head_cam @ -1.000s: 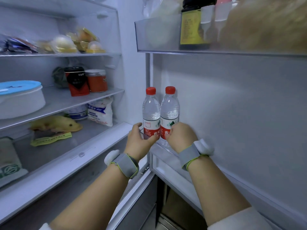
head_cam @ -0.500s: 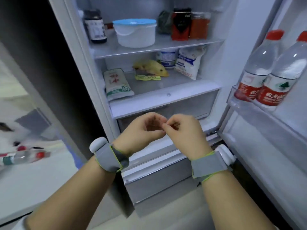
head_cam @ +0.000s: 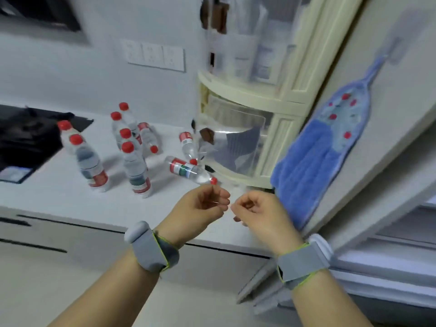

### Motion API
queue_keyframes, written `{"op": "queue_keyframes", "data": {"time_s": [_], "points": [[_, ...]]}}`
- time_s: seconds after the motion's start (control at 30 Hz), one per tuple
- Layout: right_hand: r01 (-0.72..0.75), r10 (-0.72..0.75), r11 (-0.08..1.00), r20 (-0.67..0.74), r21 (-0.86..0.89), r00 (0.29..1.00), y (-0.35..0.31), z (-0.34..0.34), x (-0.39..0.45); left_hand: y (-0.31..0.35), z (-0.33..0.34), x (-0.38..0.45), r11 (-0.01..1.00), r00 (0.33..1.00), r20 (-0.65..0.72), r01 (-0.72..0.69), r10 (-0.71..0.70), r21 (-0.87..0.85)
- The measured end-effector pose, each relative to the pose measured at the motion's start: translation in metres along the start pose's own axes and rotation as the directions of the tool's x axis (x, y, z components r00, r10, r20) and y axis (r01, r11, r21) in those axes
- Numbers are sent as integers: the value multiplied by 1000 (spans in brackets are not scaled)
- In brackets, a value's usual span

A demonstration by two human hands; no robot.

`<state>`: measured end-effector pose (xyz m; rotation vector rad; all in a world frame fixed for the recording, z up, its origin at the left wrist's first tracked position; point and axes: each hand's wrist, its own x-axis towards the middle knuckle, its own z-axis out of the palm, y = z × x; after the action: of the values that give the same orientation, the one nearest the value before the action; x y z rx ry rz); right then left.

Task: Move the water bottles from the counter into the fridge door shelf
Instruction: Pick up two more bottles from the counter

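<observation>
Water bottles on counter at 10 o'clock, some upright, 3 lying. Cream rack at 12 holding blurred items. Left hand and right hand side by side, fingers loosely curled, holding nothing.

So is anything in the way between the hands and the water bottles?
Nothing visible is. Both hands, left and right, are empty over the counter's front edge. The nearest lying bottle is just beyond the left hand, with only bare counter between.
</observation>
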<state>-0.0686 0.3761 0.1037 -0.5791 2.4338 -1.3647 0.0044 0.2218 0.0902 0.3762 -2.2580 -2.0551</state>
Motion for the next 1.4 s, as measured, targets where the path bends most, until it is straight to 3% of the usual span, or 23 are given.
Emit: {"op": "queue_keyframes", "data": {"time_s": [0.1,0.27,0.57,0.8,0.97,1.03,1.1,1.23,1.4], "points": [[25,-28,999,102,32,994,-37,63,36,-15,-75,-5,999,986,-161,39,-43,-25],[42,-53,998,223,57,973,-57,136,79,-47,-157,-4,989,903,-411,78,-123,-126],[62,-73,997,423,41,903,-54,193,175,-77,-217,27,973,768,-597,197,-232,-125],[128,-92,990,431,-57,898,-44,228,234,-79,-261,65,950,653,-745,301,-138,88],[98,-46,991,469,-89,882,-47,248,245,-92,-283,80,944,477,-879,290,2,160],[97,-14,985,491,-143,871,-48,253,247,-104,-299,84,934,477,-878,330,-41,135],[146,-33,969,482,-200,875,-48,261,249,-116,-314,89,929,535,-838,355,-107,108],[172,-47,958,464,-231,885,-51,268,249,-132,-326,102,959,633,-765,274,-123,73],[137,-33,968,436,-208,899,-40,274,245,-149,-332,110,976,640,-760,214,-109,40]]}}
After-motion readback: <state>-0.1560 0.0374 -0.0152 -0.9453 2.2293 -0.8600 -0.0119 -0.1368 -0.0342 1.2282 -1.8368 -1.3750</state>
